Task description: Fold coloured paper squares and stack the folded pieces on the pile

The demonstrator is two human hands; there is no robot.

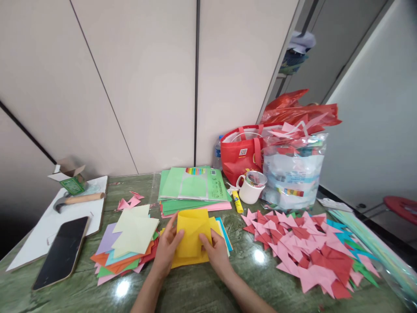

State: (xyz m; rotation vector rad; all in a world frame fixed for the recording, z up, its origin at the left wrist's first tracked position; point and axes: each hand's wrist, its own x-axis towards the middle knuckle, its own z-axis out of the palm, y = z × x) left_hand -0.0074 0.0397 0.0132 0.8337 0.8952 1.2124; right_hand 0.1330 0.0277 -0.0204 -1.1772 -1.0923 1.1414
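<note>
A yellow sheet of paper (193, 232), with a fold across its upper part, is held up between both hands. My left hand (169, 243) grips its left edge, thumb on the front and fingers behind. On the right edge, my right hand (215, 250) pinches it the same way. Under the hands lies a stack of square sheets, yellow (185, 262) on top, with cream and blue edges (226, 237) showing at the right. To the left is a fanned pile of coloured square paper (137, 230). Folded pink and red paper pieces (302, 248) lie heaped at the right.
Green paper packs (192, 184) lie at the back, near a glue stick (237, 202) and a white mug (250, 191). Behind stand a red bag (241, 158) and a stuffed clear plastic bag (291, 174). At left are a phone (61, 252), a hammer (80, 198) and a small box (72, 182).
</note>
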